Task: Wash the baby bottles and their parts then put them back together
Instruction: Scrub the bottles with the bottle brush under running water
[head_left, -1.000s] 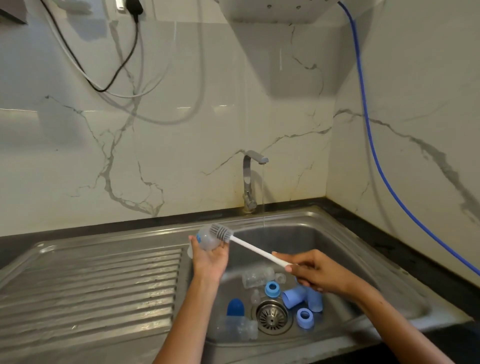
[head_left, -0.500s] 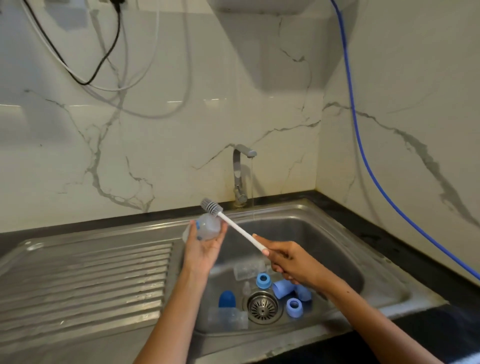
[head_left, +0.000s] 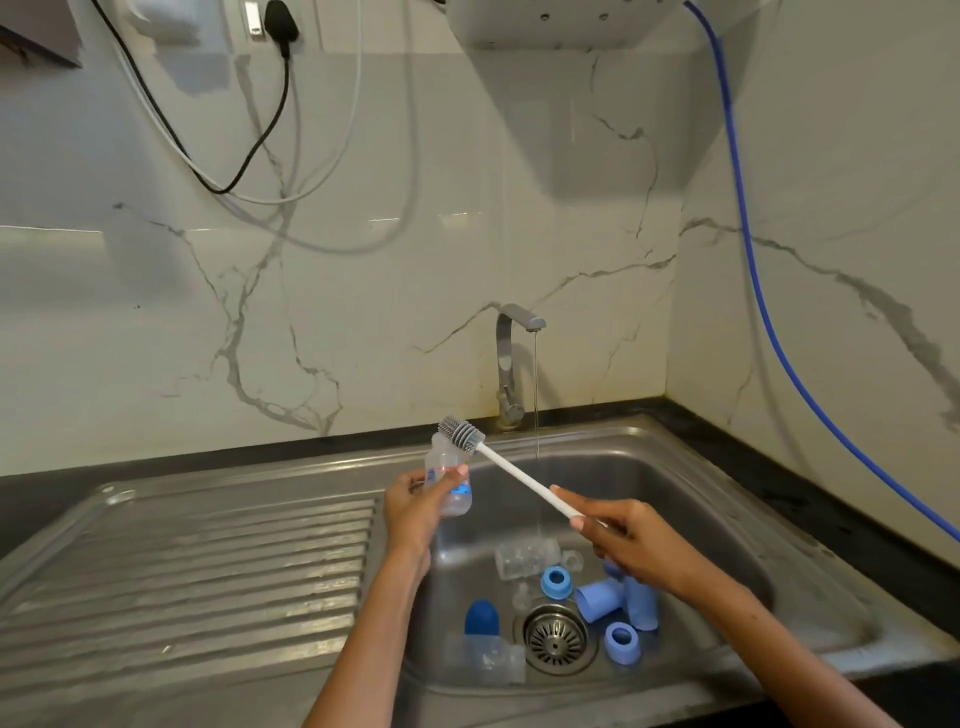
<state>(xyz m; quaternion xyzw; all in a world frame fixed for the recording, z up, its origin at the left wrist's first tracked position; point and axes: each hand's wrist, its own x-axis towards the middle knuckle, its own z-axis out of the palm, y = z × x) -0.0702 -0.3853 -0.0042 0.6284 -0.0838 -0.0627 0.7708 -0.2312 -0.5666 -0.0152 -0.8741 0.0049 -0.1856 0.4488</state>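
Clear bottle (head_left: 448, 480) in left hand (head_left: 415, 512), brush (head_left: 511, 470) in right hand (head_left: 631, 543), above sink (head_left: 727, 499).

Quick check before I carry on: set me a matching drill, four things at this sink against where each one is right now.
Things:
1. clear bottle
2. brush handle
3. dark blue cap
4. water stream

Places:
A. falling from the tap into the sink
B. gripped in the right hand
C. on the sink floor, left of the drain
D. held up in the left hand

Pairs: 1-D, 2-B, 3-C, 4-A
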